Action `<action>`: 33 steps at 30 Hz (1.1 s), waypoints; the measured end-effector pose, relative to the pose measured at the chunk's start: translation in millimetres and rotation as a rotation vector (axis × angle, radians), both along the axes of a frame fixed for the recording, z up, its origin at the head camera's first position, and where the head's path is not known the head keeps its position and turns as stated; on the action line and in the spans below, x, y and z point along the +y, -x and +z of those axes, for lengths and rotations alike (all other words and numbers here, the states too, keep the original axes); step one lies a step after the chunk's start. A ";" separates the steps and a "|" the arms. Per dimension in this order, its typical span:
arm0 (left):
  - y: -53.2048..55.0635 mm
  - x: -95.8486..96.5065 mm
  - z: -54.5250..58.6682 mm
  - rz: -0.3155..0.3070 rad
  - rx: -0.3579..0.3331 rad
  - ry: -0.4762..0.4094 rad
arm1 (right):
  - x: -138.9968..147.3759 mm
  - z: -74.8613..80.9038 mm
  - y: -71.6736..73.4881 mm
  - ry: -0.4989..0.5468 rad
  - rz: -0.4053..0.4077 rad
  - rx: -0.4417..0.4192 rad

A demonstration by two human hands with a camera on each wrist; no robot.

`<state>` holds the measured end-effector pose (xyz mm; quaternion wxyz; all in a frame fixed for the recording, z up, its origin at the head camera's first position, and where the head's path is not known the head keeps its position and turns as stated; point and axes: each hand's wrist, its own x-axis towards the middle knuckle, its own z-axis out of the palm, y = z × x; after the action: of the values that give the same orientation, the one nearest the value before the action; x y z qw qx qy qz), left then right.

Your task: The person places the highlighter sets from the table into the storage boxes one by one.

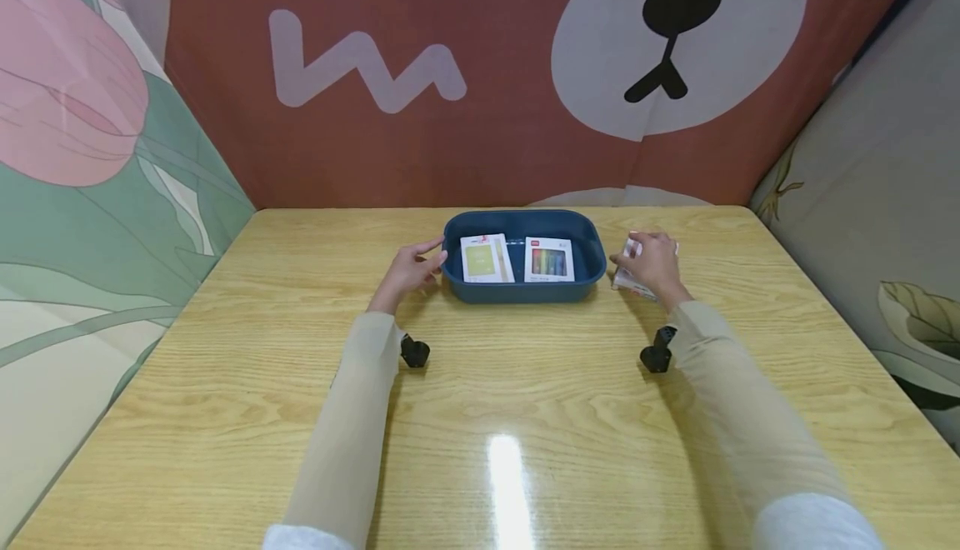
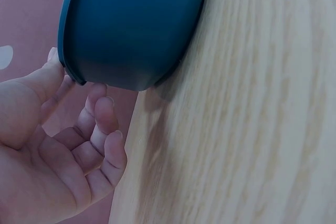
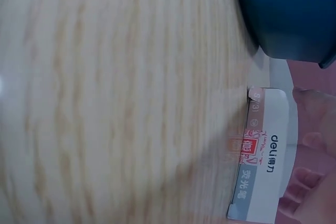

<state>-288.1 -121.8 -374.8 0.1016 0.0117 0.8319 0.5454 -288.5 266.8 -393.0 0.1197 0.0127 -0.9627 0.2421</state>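
Note:
A dark blue rectangular plastic basin (image 1: pixel 525 293) stands near the back of the table. My left hand (image 1: pixel 411 271) is at its left end; in the left wrist view the thumb (image 2: pixel 46 74) lies at the rim and the other fingers curl below it. Inside the basin lie a white box with a yellow-green panel (image 1: pixel 480 260) and a white box with a row of coloured sticks pictured on it (image 1: pixel 548 260). To the basin's right, my right hand (image 1: pixel 651 265) grips a flat white deli highlighter box (image 3: pixel 268 156) low at the tabletop, its fingers partly covering it.
The pale wood-grain table (image 1: pixel 480 383) ends at a brown cloth backdrop (image 1: pixel 510 142) with a printed animal face. Patterned cloths hang at both sides. Black wrist cameras sit at the left sleeve (image 1: pixel 356 417) and the right sleeve (image 1: pixel 750 400).

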 end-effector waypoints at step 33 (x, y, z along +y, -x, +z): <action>1.1 -0.7 -2.1 -0.007 0.005 -0.013 | -14.1 15.6 -15.7 -0.138 -0.238 -0.330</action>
<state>-289.2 -122.5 -376.8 0.1016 0.0167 0.8285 0.5505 -272.8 252.7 -377.3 -0.0130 -0.1327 -0.9783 0.1584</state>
